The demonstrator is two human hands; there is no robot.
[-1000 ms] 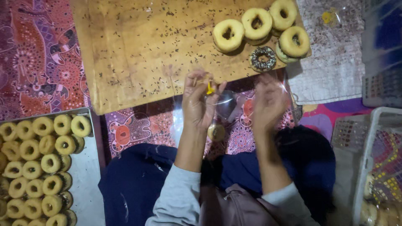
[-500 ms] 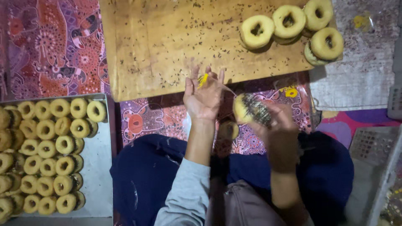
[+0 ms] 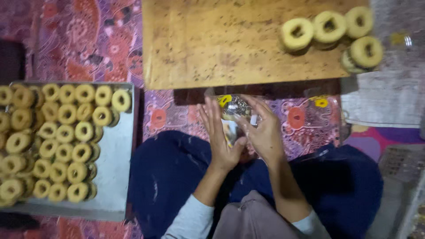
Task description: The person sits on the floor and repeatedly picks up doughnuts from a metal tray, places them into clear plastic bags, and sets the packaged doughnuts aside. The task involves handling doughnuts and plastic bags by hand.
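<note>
My left hand (image 3: 218, 135) and my right hand (image 3: 264, 132) are pressed together over my lap, both holding a clear plastic bag (image 3: 233, 110) with a sprinkle-topped doughnut inside. The bag shows between the fingers, just below the front edge of the wooden board (image 3: 212, 42). Several plain ring doughnuts (image 3: 332, 33) lie on the board's far right end. To my left a metal tray (image 3: 113, 172) holds several rows of the same doughnuts (image 3: 53, 141).
A patterned purple and red cloth (image 3: 88, 40) covers the floor. A grey woven mat (image 3: 389, 97) lies at the right. A pale basket edge (image 3: 405, 186) shows at the lower right. My dark blue trousers (image 3: 168, 177) fill the lower middle.
The view shifted right. My right hand brought the sprinkled doughnut into the bag, and both hands have closed together around it, lower and nearer my lap.
</note>
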